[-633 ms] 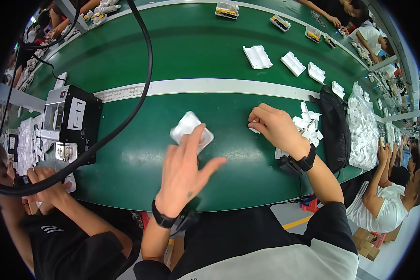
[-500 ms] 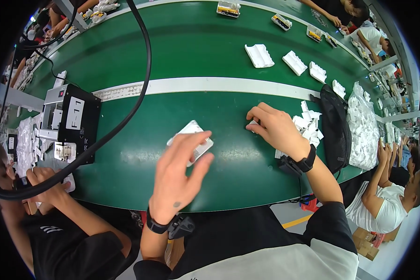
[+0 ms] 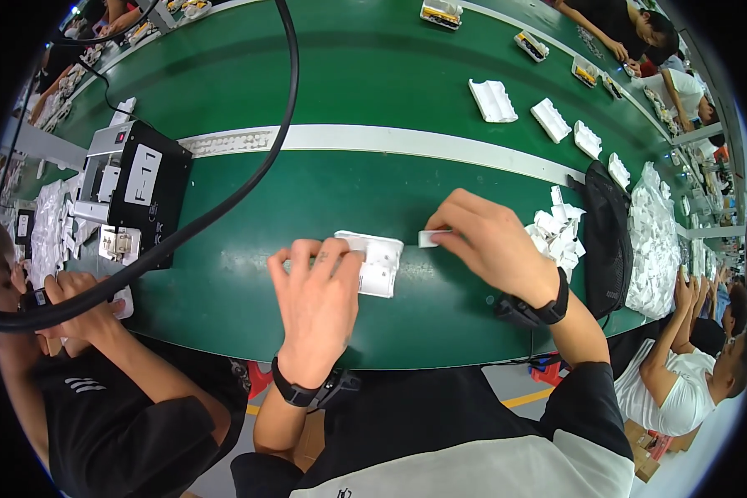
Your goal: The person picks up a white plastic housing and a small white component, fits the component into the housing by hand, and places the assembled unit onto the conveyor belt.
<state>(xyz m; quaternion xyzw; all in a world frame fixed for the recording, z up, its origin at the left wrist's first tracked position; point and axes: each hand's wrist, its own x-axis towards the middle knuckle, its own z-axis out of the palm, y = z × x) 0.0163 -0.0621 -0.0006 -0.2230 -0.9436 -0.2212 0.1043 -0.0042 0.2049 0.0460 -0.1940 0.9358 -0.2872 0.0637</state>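
On the green work surface in front of me lies a flat white plastic shell (image 3: pixel 379 267) with a few small dark spots. My left hand (image 3: pixel 315 286) is curled over its left side, fingers gripping that end and hiding it. To the right of the shell, my right hand (image 3: pixel 491 242) pinches a small white rectangular piece (image 3: pixel 427 239) between thumb and fingers. A short gap separates this piece from the shell. A pile of similar small white pieces (image 3: pixel 556 236) lies beyond my right wrist.
A black machine (image 3: pixel 145 195) stands at left, crossed by a hanging black cable (image 3: pixel 224 212). A black bag (image 3: pixel 607 245) and a clear bag of white parts (image 3: pixel 651 245) border the right. White shells (image 3: pixel 493 101) lie beyond the pale divider strip (image 3: pixel 423 147). A co-worker's hand (image 3: pixel 79 299) works at left.
My left hand has closed on the shell, which has turned straighter. My right hand has turned, bringing the small white piece into clearer view. The whole view has shifted slightly.
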